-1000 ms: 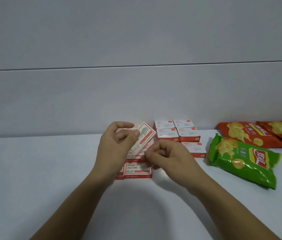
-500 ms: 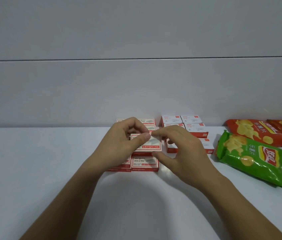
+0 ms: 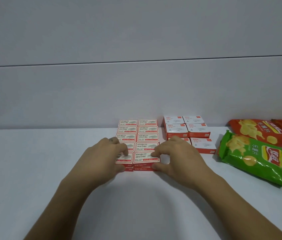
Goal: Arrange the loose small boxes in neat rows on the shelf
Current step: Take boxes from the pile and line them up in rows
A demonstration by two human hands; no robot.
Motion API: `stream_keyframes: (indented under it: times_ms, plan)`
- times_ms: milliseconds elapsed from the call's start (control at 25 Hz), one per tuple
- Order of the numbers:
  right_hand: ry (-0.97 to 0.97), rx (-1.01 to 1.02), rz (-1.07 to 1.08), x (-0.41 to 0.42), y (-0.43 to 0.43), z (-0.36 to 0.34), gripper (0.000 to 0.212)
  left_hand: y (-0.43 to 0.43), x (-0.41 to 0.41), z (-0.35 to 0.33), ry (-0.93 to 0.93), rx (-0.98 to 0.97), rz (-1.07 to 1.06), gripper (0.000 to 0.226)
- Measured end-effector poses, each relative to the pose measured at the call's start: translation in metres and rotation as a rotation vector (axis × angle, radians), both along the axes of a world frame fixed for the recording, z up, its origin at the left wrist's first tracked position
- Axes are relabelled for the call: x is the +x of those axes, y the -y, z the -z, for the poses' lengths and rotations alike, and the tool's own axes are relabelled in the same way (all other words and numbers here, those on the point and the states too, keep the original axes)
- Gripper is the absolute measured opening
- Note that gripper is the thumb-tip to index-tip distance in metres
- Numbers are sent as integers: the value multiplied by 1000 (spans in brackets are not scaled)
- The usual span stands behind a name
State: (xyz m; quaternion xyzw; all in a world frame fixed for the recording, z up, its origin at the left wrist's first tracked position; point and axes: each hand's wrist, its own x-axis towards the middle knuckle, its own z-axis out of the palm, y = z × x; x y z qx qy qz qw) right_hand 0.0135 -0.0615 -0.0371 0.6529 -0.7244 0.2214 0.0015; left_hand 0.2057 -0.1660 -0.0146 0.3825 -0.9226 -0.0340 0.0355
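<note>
My left hand (image 3: 105, 156) and right hand (image 3: 176, 158) pinch front pair of small red-and-white cardboard staple boxes (image 3: 146, 157), fingers atop, thumbs on front faces, probably to square them against rows behind on white shelf (image 3: 32, 170).

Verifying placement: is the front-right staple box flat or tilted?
Flat. The front-right box lies label up, level with its row. Right hand pinches its right end; left hand pinches the front-left box.

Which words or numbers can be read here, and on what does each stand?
"wengu": tops and red fronts of the red-and-white cardboard boxes.
"24/6": the same tops.
White-topped red-sided boxes: print too small.
Green plastic crisp bag, orange crisp bags: characters too blurred.
</note>
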Motion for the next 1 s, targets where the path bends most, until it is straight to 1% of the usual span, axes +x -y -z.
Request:
stream_keyframes:
  times_ms: [80, 160, 280, 320, 400, 480, 560, 640, 680, 760, 840, 920, 1000]
  plan:
    - [-41, 3, -11, 3, 2, 5, 34, 0, -1, 3, -36, 1, 18, 31]
    - [-42, -18, -11, 3, 3, 9, 33, 0, -2, 5, -37, -28, 34, 29]
    - [-68, -27, -23, 4, 3, 9, 30, -4, -6, 2, 23, -120, 65, 24]
    - [-58, -8, -38, 4, 2, 8, 33, -6, -9, -2, 53, -151, 68, 23]
    - [4, 81, -86, 0, -2, -1, 44, -9, -17, -11, 111, -175, 61, 32]
    - [65, 137, -95, -14, -5, -17, 44, -10, -28, -19, 103, -185, 75, 37]
    - [50, 97, 42, -42, -9, -36, 36, -10, -45, -23, -13, -228, 126, 38]
    - [-126, 100, 233, -73, -15, -49, 31, -16, -70, -20, -114, -244, 209, 34]
    - [-220, 130, 317, -86, -21, -49, 31, -21, -83, -15, -130, -243, 245, 30]
    - [-313, 191, 447, -102, -31, -39, 32, -29, -111, -4, -118, -277, 291, 23]
    - [-314, 189, 484, -109, -38, -24, 33, -31, -133, 6, -116, -313, 294, 18]
    - [-261, 165, 438, -112, -39, -13, 30, -28, -146, 14, -104, -316, 286, 18]
    - [-260, 174, 385, -113, -39, -6, 29, -23, -153, 19, -94, -309, 277, 17]
